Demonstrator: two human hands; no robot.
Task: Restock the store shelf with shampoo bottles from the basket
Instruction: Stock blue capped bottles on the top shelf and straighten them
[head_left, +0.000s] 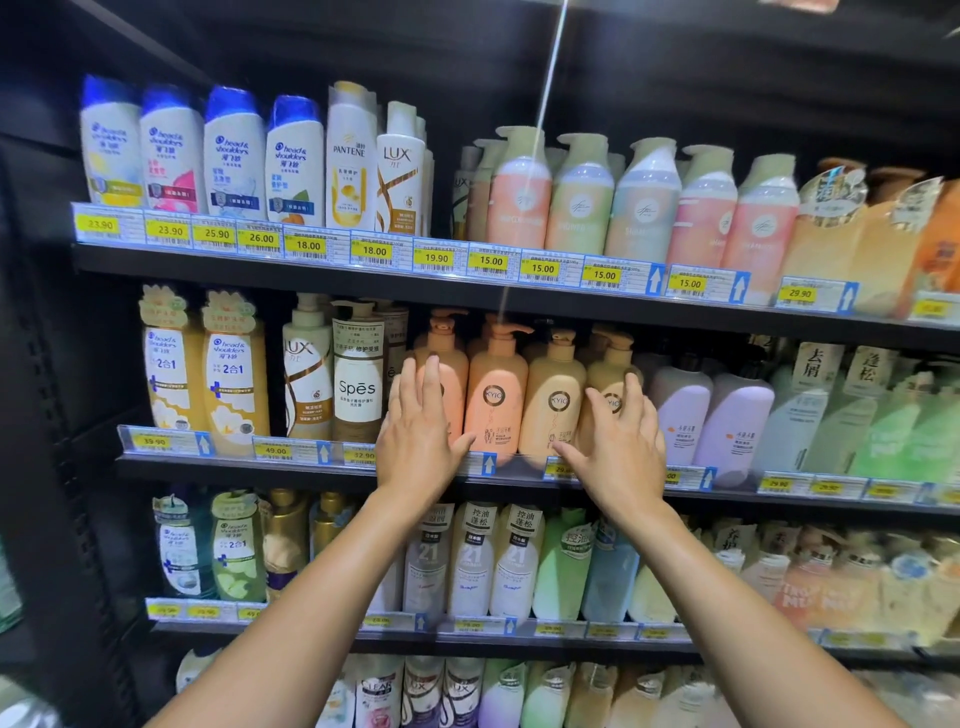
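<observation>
A row of peach and tan pump shampoo bottles stands on the second shelf (291, 470) from the top. My left hand (421, 431) lies flat with straight fingers against the leftmost peach bottle (451, 382). My right hand (621, 447) rests with spread fingers on the rightmost tan bottle (610, 379). Between my hands stand a peach bottle (496, 400) and a tan bottle (553, 402), both upright with labels facing out. The basket is out of view.
A white Spes bottle (358, 384) and a Lux bottle (306, 374) stand left of my left hand. Lilac bottles (680, 410) stand right of my right hand. Full shelves run above and below, with price tags (306, 245) on their edges.
</observation>
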